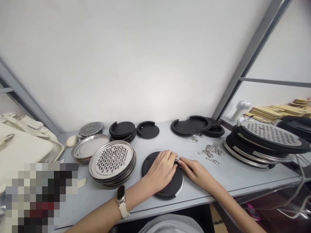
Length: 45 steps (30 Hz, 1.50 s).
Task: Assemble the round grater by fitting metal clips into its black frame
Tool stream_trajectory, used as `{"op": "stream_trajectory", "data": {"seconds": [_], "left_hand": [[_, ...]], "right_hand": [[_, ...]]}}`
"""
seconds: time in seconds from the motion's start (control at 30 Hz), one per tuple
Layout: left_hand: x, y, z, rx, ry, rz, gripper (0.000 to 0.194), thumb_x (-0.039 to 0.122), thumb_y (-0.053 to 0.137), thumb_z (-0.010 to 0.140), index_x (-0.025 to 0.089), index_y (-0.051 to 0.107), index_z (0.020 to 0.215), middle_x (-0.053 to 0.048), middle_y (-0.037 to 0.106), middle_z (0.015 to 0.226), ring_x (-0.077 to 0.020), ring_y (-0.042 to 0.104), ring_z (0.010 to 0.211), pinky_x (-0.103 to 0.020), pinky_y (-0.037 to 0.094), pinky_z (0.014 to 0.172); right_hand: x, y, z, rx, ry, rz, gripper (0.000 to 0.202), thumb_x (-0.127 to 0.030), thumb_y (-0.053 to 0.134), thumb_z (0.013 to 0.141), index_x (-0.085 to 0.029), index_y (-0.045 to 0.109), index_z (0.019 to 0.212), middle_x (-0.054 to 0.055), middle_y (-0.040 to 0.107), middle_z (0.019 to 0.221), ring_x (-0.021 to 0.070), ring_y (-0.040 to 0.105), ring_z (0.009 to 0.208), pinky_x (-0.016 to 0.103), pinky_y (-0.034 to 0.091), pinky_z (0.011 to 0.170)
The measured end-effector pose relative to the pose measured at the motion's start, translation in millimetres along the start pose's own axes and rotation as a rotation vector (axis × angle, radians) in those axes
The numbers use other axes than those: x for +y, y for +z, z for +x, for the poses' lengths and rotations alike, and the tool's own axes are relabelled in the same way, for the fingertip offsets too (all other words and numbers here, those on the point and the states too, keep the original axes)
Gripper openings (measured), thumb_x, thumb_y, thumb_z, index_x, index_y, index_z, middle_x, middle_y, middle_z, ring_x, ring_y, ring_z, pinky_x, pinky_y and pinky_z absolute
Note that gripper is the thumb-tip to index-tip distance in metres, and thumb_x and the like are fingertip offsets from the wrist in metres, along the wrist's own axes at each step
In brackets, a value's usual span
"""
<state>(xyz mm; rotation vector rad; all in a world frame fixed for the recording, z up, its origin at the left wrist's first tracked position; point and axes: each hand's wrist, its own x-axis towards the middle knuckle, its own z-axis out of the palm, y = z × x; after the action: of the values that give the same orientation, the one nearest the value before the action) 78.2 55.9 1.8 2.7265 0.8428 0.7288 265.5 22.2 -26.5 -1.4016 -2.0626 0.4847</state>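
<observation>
On grey table (167, 142), round black disc (170, 186), silvery edge (180, 187), right fingers (186, 161) pinching metal ring (180, 165), left fingers' (167, 155) grip unclear

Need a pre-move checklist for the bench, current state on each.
1. Left grip on the black disc: ok.
2. Right grip at the small metal ring by the disc's edge: ok.
3. Ring fastened to disc: cannot tell, partly hidden.
4. Loose metal clips apart from the disc: ok.
5. Grater plate stack apart from the disc: ok.
6. Right-hand stack evenly aligned: not ok, top overhangs to the right.
</observation>
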Motion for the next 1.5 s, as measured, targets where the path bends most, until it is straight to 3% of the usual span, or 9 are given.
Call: {"op": "stream_trajectory", "data": {"seconds": [0.47, 1.03, 1.27, 1.5], "left_hand": [[-2.2, 2.1, -0.5, -0.03, 0.045, -0.066, 0.016, 0.01, 0.04, 0.095, 0.018, 0.048, 0.107, -0.004, 0.057, 0.101, -0.0201, 0.053, 0.092, -0.034, 0.04, 0.086], [-1.4, -0.4, 0.0, -0.04, 0.061, -0.109, 0.015, 0.01, 0.042, 0.095, 0.017, 0.049, 0.105, -0.003, 0.058, 0.099, -0.0193, 0.053, 0.089, -0.032, 0.04, 0.085], [0.8, -3.1, 0.2, -0.087, 0.061, -0.121, 0.022, 0.008, 0.037, 0.096, 0.018, 0.047, 0.113, -0.003, 0.059, 0.103, -0.0185, 0.054, 0.09, -0.031, 0.043, 0.085], [-0.6, 1.2, -0.6, -0.031, 0.028, -0.051, 0.02, 0.013, 0.046, 0.094, 0.017, 0.046, 0.113, -0.007, 0.054, 0.108, -0.0226, 0.052, 0.098, -0.036, 0.043, 0.089]], "right_hand": [[-0.5, -0.7, -2.5, -0.016, -0.01, 0.011, 0.03, -0.032, 0.03, 0.101, -0.021, 0.051, 0.082, 0.001, 0.058, 0.068, 0.016, 0.055, 0.058, 0.025, 0.038, 0.058], [1.3, 0.1, -4.2, 0.025, -0.051, -0.062, 0.029, -0.029, 0.031, 0.1, -0.022, 0.043, 0.075, -0.003, 0.047, 0.059, 0.0133, 0.046, 0.051, 0.023, 0.032, 0.053], [5.1, -0.2, -5.4, 0.083, -0.03, -0.038, 0.03, -0.03, 0.031, 0.1, -0.021, 0.038, 0.072, -0.004, 0.042, 0.058, 0.0119, 0.042, 0.049, 0.023, 0.031, 0.053], [3.5, 0.2, -1.2, -0.029, 0.014, 0.017, 0.033, -0.033, 0.03, 0.1, -0.021, 0.04, 0.071, -0.003, 0.045, 0.062, 0.0128, 0.044, 0.054, 0.023, 0.033, 0.057]]}}
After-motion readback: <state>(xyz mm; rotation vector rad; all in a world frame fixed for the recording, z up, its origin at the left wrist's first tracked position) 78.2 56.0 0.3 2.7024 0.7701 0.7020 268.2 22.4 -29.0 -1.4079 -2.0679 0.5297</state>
